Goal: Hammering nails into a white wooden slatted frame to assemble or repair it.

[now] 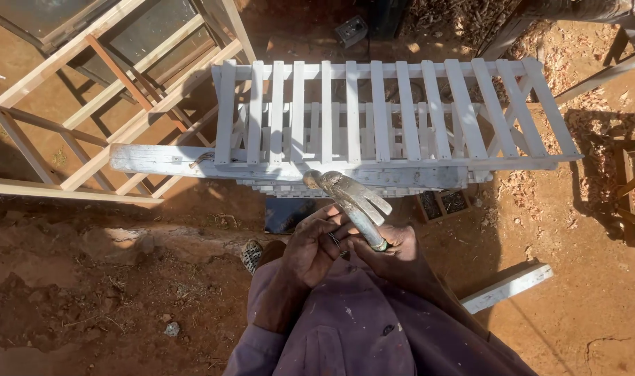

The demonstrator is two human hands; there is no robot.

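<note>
I see my right hand (394,254) closed around the hammer (349,198) handle, my left hand (314,247) wrapped beside it; hold it firmly above the white slatted frame (394,111).

Open-air carpentry yard on bare red earth

A white-painted slatted wooden frame (394,118) lies across a white plank (164,159), unpainted timber frames (108,83) rest to the left, a loose white board (507,287) lies on the dirt (87,292), and a claw hammer (352,202) is in hand.
</note>
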